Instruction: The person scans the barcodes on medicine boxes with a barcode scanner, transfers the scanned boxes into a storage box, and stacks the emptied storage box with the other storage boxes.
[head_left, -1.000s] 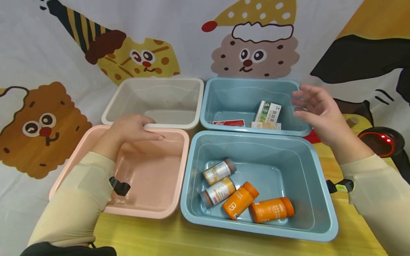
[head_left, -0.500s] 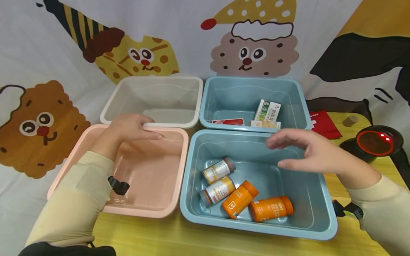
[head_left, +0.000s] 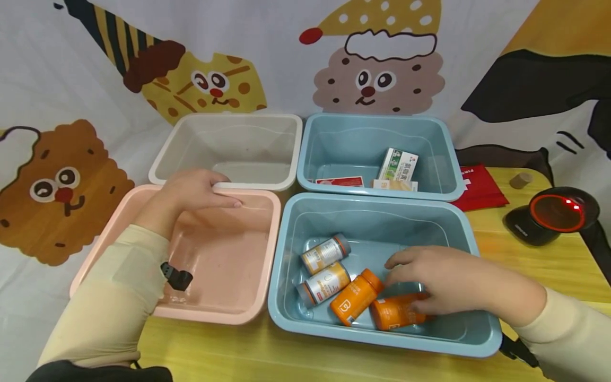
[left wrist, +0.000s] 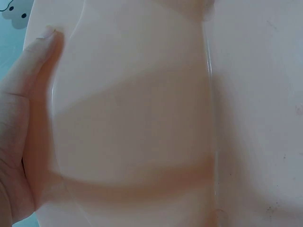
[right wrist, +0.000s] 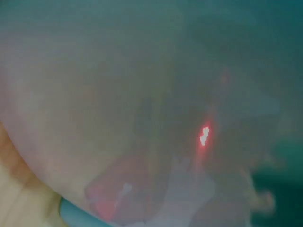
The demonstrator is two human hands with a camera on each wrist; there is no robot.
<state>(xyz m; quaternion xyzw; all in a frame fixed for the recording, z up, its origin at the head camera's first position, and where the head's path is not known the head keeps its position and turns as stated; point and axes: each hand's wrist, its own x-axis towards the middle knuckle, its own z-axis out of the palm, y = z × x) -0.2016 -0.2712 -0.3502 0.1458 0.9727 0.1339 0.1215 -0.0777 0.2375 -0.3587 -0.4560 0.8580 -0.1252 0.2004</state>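
Orange plastic, by its look, directly beneath the right hand [head_left: 431, 277]: a bottle [head_left: 393, 314] lying on its side in the front blue bin [head_left: 372, 338], partly hidden by the thumb. Just beyond the fingertips, a second orange bottle [head_left: 354, 301], close beside the first; farther past them, a pair of yellow-and-white bottles [head_left: 327, 284], also on their sides.

Likeliest trouble: a roll of the bottle away from the thumb, from an off-centre push on a round wall. Also possible: a knock of the second orange bottle into its neighbours, from too wide a sweep of the fingertips.

Right hand: thumb well apart from loosely bent fingers, nothing held. Contact with the bottle below: cannot tell, with the right wrist view too blurred to settle it. Left hand [head_left: 198, 190], well away from the right: resting on the far rim of the pink bin [head_left: 224, 244], thumb straight and apart from the fingers, with the grey bin [head_left: 258, 186] just ahead.
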